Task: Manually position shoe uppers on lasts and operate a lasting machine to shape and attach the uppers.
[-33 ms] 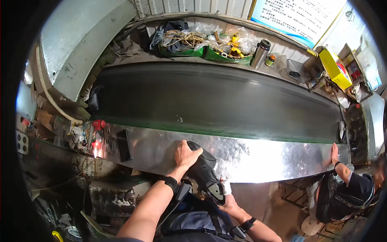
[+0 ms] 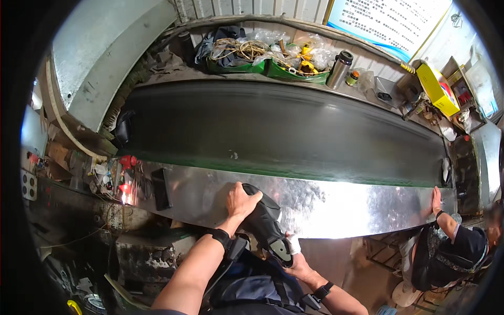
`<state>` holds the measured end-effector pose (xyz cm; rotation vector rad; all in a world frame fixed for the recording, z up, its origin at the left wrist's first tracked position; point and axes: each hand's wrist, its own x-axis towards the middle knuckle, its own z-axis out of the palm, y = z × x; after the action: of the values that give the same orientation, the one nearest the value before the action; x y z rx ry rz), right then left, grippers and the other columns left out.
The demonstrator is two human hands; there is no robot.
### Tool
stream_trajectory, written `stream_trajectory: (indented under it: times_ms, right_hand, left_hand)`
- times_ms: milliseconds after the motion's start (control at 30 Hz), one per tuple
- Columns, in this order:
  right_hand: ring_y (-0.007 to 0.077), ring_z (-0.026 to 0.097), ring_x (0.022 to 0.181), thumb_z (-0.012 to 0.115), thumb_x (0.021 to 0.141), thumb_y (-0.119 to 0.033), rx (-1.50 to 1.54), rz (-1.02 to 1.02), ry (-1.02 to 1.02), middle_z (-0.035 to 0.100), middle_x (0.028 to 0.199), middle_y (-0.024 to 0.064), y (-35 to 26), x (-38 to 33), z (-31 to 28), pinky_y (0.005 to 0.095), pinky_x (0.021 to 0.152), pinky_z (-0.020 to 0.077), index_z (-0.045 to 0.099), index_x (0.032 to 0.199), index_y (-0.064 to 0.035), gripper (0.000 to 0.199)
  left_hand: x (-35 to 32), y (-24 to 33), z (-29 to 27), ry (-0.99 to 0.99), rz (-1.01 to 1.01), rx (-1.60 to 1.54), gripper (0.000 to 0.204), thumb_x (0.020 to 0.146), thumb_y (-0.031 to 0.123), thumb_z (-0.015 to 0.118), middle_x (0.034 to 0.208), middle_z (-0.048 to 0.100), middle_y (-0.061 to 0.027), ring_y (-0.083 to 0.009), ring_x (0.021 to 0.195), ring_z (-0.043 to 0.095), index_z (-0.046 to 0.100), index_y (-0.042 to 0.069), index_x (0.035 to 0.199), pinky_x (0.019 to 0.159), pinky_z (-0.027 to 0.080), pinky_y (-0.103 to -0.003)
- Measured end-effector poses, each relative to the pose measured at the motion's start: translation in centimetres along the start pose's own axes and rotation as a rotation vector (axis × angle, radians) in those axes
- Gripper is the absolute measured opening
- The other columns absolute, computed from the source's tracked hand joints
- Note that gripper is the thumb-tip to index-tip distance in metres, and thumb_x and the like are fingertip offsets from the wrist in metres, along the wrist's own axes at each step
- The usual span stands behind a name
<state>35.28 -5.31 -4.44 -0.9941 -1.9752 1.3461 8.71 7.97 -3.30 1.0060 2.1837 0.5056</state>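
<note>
A black shoe slants between my hands over the near edge of the metal ledge. At its lower end a pale, rounded piece with a small hole shows, like the top of a shoe last. My left hand is closed round the upper end, thumb across the top. Lower down, my right hand grips the other end; a white wrap covers its thumb, and its other fingers are partly hidden under the shoe.
Beyond the ledge runs a wide dark conveyor belt, with a black shoe at its left end. A phone lies on the ledge. Behind stand a steel thermos and green trays. A co-worker sits at right, one hand on the ledge.
</note>
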Motion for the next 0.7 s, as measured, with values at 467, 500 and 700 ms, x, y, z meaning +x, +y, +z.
stream_trajectory:
  times_ms: [467,500,700]
  right_hand:
    - [0.0294,0.041,0.140,0.076,0.093,-0.042,0.499,0.549,-0.186,0.045,0.148,0.0216,-9.4,9.1,1.2,0.0417,0.118,0.0301,0.020,0.158,0.0023,0.096]
    - [0.0298,0.040,0.142,0.075,0.093,-0.043,0.533,0.700,-0.263,0.043,0.151,0.0221,-11.3,10.5,2.7,0.0407,0.118,0.0304,0.017,0.159,0.0024,0.099]
    - [0.0217,0.057,0.126,0.070,0.099,-0.016,0.562,0.351,-0.595,0.057,0.142,0.0147,-22.4,10.1,14.7,0.0343,0.107,0.0458,0.030,0.156,0.0030,0.072]
  left_hand:
    - [-7.2,-6.4,-11.9,0.293,0.017,-0.536,0.040,0.069,0.034,0.077,0.081,0.074,-0.0153,-0.0268,0.077,0.072,0.071,-0.001,0.085,0.073,0.055,-0.039]
    - [-9.2,-7.9,-13.4,0.347,0.054,-0.530,0.040,0.070,0.035,0.078,0.080,0.074,-0.0152,-0.0264,0.076,0.072,0.070,-0.001,0.086,0.072,0.055,-0.039]
    - [-22.3,-17.8,-24.9,0.668,-0.056,-0.548,0.042,0.076,0.037,0.079,0.082,0.073,-0.0146,-0.0251,0.077,0.070,0.070,0.001,0.095,0.074,0.054,-0.040]
